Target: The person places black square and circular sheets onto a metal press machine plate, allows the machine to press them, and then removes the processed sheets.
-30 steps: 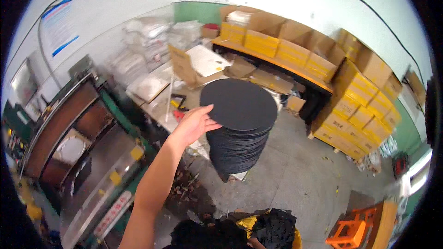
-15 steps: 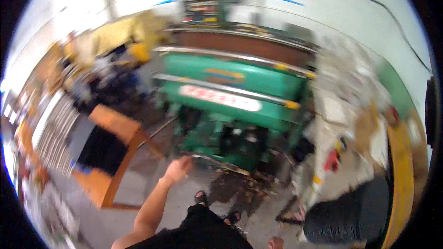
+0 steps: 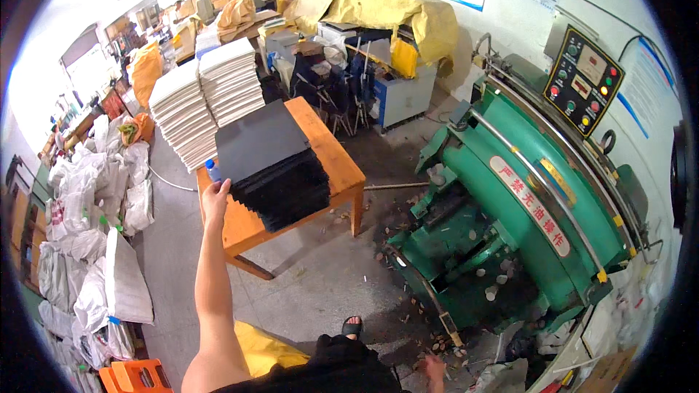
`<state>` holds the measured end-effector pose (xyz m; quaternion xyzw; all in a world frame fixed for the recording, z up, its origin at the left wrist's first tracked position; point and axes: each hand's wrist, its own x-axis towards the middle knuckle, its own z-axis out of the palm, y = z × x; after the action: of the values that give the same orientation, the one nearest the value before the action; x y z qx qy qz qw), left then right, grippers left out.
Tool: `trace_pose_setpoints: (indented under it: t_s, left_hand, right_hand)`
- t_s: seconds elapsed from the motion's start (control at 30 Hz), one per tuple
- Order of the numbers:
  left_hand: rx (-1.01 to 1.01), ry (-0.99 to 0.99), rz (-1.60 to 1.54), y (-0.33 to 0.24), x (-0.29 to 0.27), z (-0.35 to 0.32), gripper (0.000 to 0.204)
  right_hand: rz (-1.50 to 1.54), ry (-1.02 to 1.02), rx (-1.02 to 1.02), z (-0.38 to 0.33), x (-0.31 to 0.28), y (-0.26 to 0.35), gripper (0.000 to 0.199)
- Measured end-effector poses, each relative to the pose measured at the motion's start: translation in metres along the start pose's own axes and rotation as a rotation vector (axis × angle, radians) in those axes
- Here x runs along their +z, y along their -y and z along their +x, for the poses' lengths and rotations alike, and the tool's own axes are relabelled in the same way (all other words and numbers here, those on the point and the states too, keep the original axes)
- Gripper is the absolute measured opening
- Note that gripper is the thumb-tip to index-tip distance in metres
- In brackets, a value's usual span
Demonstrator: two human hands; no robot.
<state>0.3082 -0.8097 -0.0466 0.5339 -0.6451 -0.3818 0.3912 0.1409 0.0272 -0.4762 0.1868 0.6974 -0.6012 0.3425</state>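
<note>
On the wooden surface, the black sheets sit stacked, probably for easy reach; your left grip meets their corner, but you can't tell whether it or your right grip is closed.

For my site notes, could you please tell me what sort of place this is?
Probably a factory workshop: there is a large green machine with a control panel, stacked black sheets on a wooden table, and piled white sacks.
</note>
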Motion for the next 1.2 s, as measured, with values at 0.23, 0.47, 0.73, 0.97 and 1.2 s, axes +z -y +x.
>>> trace_pose_setpoints:
  t_s: [0.23,0.47,0.73,0.97,1.2]
  left_hand:
    - [-0.193,0.065,-0.739,0.026,-0.056,-0.021,0.011]
    - [-0.337,0.273,-0.824,-0.005,-0.092,-0.075,0.029]
    - [-0.005,0.166,-0.936,-0.057,-0.001,-0.011,0.050]
    - [-0.264,0.726,-1.051,-0.174,0.160,-0.195,0.033]
    - [-0.540,1.299,-0.713,-0.137,0.211,-0.313,0.040]
  right_hand:
    - [-0.246,0.051,-0.053,-0.072,0.147,0.168,0.027]
    - [-0.279,-0.060,0.199,-0.059,0.082,0.107,0.024]
    - [-0.507,-0.234,-0.464,-0.117,0.116,0.281,0.029]
    - [0.366,0.051,-0.787,-0.242,0.091,0.485,0.031]
    - [0.612,-0.474,-0.599,-0.095,-0.051,0.521,0.041]
